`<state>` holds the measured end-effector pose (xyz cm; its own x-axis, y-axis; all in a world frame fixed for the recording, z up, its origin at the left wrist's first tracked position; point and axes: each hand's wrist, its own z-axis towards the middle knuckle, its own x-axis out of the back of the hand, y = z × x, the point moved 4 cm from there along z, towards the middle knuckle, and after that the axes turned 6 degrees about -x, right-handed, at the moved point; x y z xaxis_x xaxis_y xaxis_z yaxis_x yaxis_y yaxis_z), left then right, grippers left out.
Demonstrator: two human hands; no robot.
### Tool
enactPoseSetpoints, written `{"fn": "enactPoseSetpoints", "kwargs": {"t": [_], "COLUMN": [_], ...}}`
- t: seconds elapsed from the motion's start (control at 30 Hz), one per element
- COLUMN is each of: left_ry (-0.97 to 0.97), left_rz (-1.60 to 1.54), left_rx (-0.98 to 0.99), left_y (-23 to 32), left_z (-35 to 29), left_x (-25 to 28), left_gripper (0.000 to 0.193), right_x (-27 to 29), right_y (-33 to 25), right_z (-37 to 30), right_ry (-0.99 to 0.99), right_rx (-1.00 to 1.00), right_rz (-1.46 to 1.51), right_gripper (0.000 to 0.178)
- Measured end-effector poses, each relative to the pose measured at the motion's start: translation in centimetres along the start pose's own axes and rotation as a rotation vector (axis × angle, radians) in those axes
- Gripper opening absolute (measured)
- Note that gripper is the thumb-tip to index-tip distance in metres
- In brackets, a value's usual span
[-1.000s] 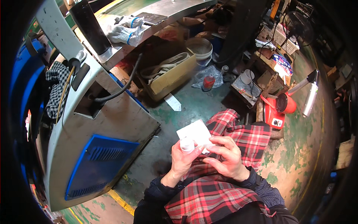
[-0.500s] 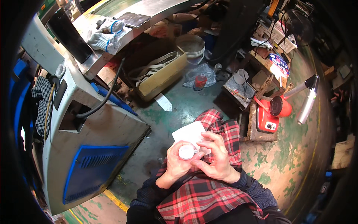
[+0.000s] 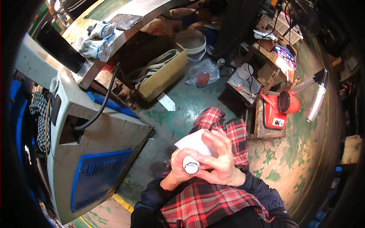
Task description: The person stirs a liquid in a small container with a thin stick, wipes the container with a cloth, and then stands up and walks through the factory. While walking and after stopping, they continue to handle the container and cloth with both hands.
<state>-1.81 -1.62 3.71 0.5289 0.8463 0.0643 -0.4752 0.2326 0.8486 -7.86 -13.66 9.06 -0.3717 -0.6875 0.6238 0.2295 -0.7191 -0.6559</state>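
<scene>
A small white cylinder [image 3: 191,166] with a dark rim at its near end is in my left hand [image 3: 178,168], whose fingers wrap round it. My right hand [image 3: 223,161] is bent over the cylinder's right side, its thumb and lower fingers against it. Its upper fingers reach over a thin white sheet [image 3: 191,141], which looks like paper or cloth and stands out beyond both hands. Whether the sheet is wrapped round the cylinder is hidden by the fingers. All this is held above my lap, over a red plaid cloth [image 3: 201,201].
A grey machine cabinet [image 3: 110,140] with a blue vented panel stands at left. Ahead are a cardboard box [image 3: 163,78] of straps, a white bucket [image 3: 195,43] and a red bottle [image 3: 203,78]. At right, a wooden stand holds a red device [image 3: 274,114] and a silver lamp [image 3: 317,100].
The cylinder has tipped so its side and dark rim show, and it sits slightly lower. My right fingers have closed in over it and the sheet. The whole view has shifted slightly.
</scene>
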Motion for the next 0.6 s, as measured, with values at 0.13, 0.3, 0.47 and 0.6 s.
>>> {"fn": "enactPoseSetpoints", "kwargs": {"t": [0.13,0.3,0.47,0.6], "left_ry": [0.005,-0.04,-0.103,-0.151], "left_rz": [-0.005,-0.074,-0.15,-0.07], "left_rx": [0.063,0.11,0.309,0.256], "left_y": [-0.3,-0.9,-1.2,-1.1], "left_z": [-0.1,-0.5,-0.6,-0.4], "left_x": [-0.1,-0.3,-0.8,-0.5], "left_gripper": [0.042,0.044,0.051,0.058], "right_x": [-0.2,-0.4,-0.3,-0.3], "right_y": [-0.2,0.3,1.6,3.8], "right_z": [0.3,0.3,0.3,-0.3], "right_ry": [-0.019,-0.03,-0.027,0.035], "right_rx": [-0.023,-0.072,-0.148,-0.244], "right_rz": [-0.011,-0.043,0.088,0.376], "right_gripper": [0.046,0.043,0.044,0.047]}}
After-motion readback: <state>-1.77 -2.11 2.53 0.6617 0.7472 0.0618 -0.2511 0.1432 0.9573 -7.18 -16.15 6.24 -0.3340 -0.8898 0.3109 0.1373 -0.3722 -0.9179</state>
